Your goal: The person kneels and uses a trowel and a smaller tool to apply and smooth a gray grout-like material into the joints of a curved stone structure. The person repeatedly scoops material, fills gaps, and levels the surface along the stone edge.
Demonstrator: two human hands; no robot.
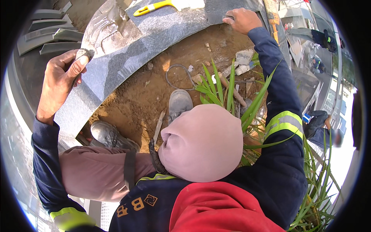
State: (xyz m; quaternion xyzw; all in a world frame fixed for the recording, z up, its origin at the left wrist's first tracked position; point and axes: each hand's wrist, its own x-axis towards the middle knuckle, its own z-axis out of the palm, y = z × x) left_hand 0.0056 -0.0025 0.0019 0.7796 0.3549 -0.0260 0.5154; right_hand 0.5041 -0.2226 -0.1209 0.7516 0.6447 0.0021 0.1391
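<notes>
My left hand (60,79) is raised over the left end of a curved grey stone slab (170,33). Its thumb and fingers pinch a small grey lump (85,53), whose kind I cannot make out. At the slab's inner edge, toward the right, my right hand (244,21) is closed with fingers curled round a dark flat piece (217,18), which looks like a scraper blade; its handle, if any, is hidden. Between the hands, a mound of grey paste (112,29) is spread on the slab. Beyond it lies a brush with a yellow handle (152,7).
Dirt ground (154,77) with rubble (244,58) and a wire loop (179,77) lies below the slab, by my boots (181,102). Long green leaves (232,85) rise beside my right arm. Curved grey pieces (50,29) are stacked at far left. People (320,125) are at the right.
</notes>
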